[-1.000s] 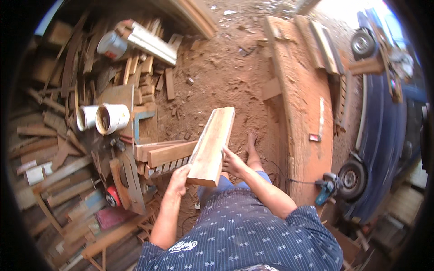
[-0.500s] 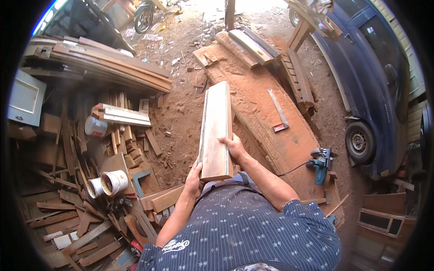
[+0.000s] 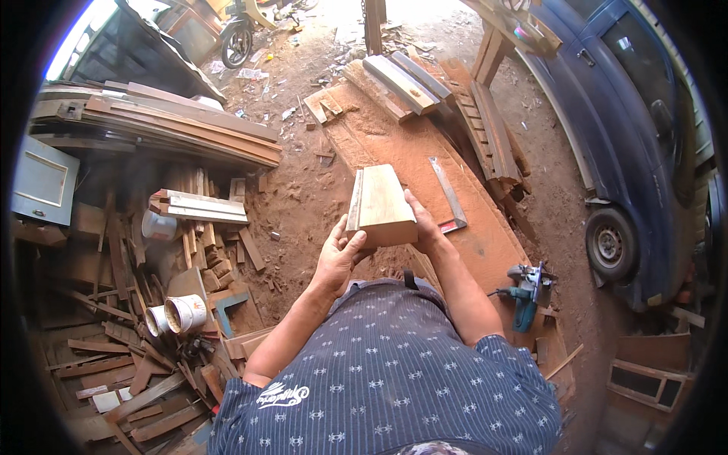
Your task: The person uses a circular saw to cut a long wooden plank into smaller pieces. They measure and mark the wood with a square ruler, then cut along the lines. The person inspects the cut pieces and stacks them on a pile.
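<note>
Rn both hands point(image 3: 337, 254) point(image 3: 427, 227) grip plank point(image 3: 384, 199) edges, dirt flr point(image 3: 303, 193) L.

Blue vehicle point(image 3: 595, 129) parked beside a dust-covered tabletop point(image 3: 485, 254)
A metal square point(image 3: 447, 191) and a teal circular saw point(image 3: 525, 302) rest on it; two white buckets point(image 3: 195, 309) sit leftward, among scrap timber point(image 3: 96, 367).
</note>
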Motion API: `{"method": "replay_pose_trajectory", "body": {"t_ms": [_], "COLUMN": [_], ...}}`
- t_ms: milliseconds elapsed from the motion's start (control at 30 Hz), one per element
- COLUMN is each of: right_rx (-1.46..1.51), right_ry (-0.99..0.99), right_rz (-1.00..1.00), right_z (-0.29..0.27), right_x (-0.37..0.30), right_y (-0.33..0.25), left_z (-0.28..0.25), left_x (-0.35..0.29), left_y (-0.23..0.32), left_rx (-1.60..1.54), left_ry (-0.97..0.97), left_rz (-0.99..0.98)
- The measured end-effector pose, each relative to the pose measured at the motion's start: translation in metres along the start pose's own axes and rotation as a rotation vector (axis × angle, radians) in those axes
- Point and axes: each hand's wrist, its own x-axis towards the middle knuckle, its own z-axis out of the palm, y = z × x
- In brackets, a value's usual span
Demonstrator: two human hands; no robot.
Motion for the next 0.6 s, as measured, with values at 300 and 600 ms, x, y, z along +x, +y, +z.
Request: {"method": "replay_pose_trajectory", "body": {"t_ms": [300, 600], "right_rx": [-0.906, -1.580], "right_ry": [0.663, 0.899], "right_rz": [0.097, 0.188], "right_z": [-0.212, -0.257], "right_x": [0.041, 0.062], "right_y": [0.004, 0.022], "left_z": [0.056, 0.074], "left_x": [0.027, 0.026], "left_y": [0.009, 0.015], "left_rx": [-0.074, -0.073], "left_ry": [0.070, 0.219], "left_rz": [0.038, 0.189]}}
